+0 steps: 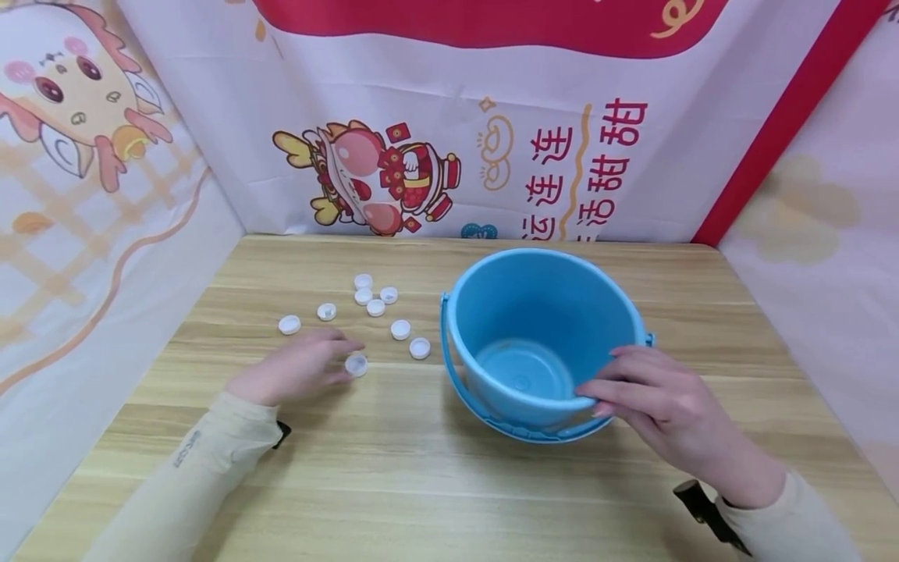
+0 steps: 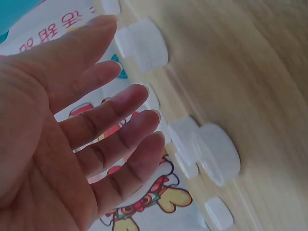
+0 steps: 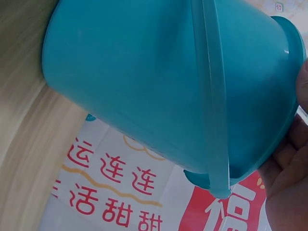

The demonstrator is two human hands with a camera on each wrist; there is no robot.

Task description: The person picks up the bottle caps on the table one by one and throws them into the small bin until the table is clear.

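Observation:
A blue plastic bucket [image 1: 523, 394] stands upright on the table, its handle hanging down on the near side. My right hand [image 1: 660, 398] grips its rim at the near right, fingers over the edge and thumb outside; the right wrist view shows the bucket's side and handle [image 3: 214, 106] close up. Left of the bucket, my left hand [image 1: 302, 367] is slightly blurred, low over the table. Its fingers [image 2: 130, 120] are loosely spread, and a small white round cap [image 1: 356, 364] lies at their tips. Between thumb and fingers, the left wrist view shows nothing held.
Several more white caps lie scattered past the left hand, among them one cap [image 1: 289, 325] at the far left and another cap [image 1: 420, 348] near the bucket. The wooden table [image 1: 393, 492] ends at a printed cloth [image 1: 449, 156] behind, with cloth on both sides.

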